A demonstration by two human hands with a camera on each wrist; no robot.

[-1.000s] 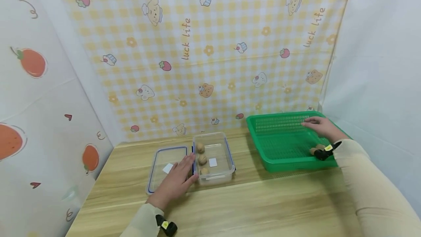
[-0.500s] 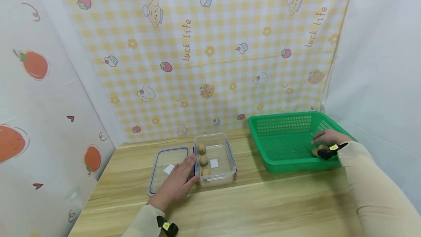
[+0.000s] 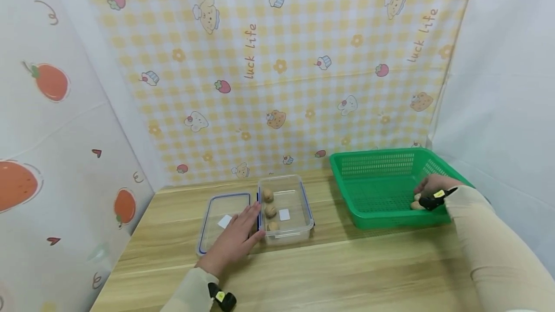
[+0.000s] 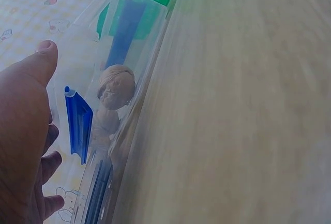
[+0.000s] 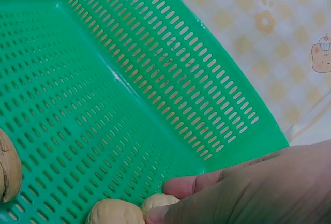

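Note:
My left hand [image 3: 236, 240] lies with straight fingers against the left side of a clear plastic food container [image 3: 299, 206], over the edge of its blue-sealed lid [image 3: 211, 220]. Three walnuts [image 3: 270, 211] sit in a row along the container's left wall; in the left wrist view a walnut [image 4: 116, 86] shows through the plastic. My right hand [image 3: 433, 185] reaches down into the green basket [image 3: 360, 218]. In the right wrist view its thumb and forefinger pinch a walnut [image 5: 159, 202], with another walnut [image 5: 115, 212] beside it and one more [image 5: 9, 167] at the left edge.
The wooden table [image 3: 329, 273] runs along the front. A checked cloth [image 3: 295, 100] hangs behind, with a white sheet [image 3: 507, 110] close to the basket's right. A blue clip [image 4: 78, 125] juts from the container's side.
My right hand has lowered and moved right within the basket, and its fingers have closed on a walnut. The left hand has stayed at the container.

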